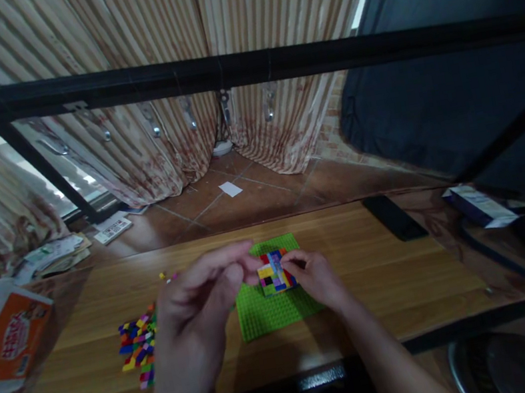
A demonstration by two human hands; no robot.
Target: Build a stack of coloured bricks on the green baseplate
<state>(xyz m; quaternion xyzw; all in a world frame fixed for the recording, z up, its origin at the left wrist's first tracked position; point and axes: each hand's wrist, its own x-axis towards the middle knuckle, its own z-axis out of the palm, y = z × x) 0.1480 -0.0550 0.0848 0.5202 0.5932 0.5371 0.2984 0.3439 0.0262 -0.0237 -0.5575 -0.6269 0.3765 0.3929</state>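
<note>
A bright green studded baseplate [258,316] lies on the wooden table. On it stands a block of toy building bricks [272,275] in red, blue, yellow, white, black and purple. My right hand [318,276] is at the right side of this build, thumb and forefinger pinched together over its top. Anything between those fingertips is too small to make out. Nearer the camera, my left hand [201,309] is raised left of the build, fingers loosely bent and thumb apart, with nothing visible in it. It hides part of a pile of loose bricks [138,340].
The wooden table [410,285] has a black phone [394,218] at its far right. A box with an orange label [10,336] stands at the left edge. A dark metal bar [240,68] with hooks crosses in front of the curtains [151,26]. Several small bricks lie behind my left hand.
</note>
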